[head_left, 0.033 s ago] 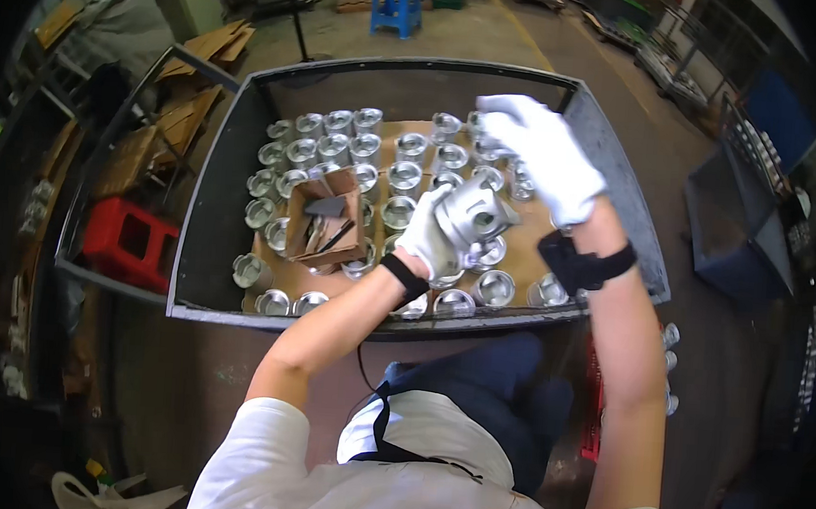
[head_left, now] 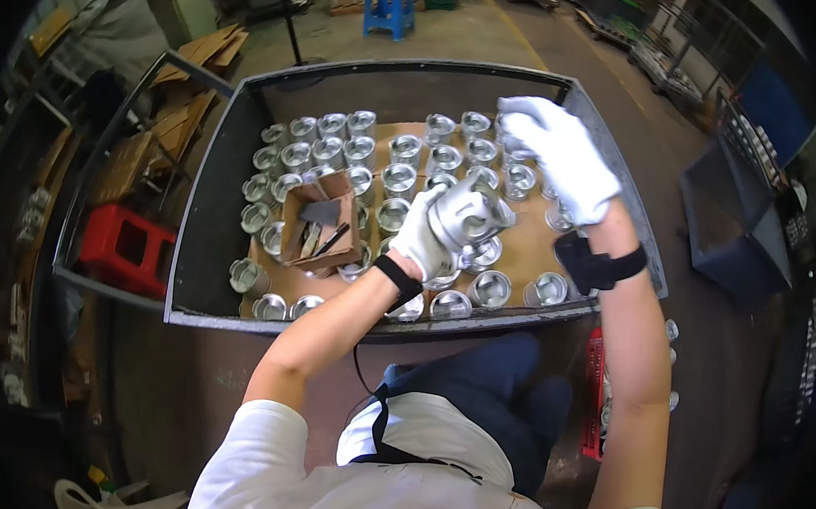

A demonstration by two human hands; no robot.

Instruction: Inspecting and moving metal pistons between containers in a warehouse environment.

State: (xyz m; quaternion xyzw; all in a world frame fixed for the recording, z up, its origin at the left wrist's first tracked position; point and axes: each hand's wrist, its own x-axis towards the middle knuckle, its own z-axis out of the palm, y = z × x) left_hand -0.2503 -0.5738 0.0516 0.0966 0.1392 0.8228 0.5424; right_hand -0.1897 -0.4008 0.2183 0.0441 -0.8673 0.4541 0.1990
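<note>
Cardboard (head_left: 522,250) lines the grey bin (head_left: 211,231) beneath the grip; I see the left hand (head_left: 422,240) clasping a silver metal piece (head_left: 467,215) above standing cylinders (head_left: 398,180), the right hand (head_left: 561,159) beyond it rightward, its hold unclear.

The left hand (head_left: 420,241) and right hand (head_left: 561,156) are wearing plain white gloves (head_left: 579,177) with black wristbands (head_left: 615,267). A metal part (head_left: 462,222) is gleaming silver, matching the cylinders (head_left: 400,180); the cardboard (head_left: 522,248) is showing tan. A stool (head_left: 389,9) is standing out bright blue, and the shirt (head_left: 391,499) is showing white.
</note>
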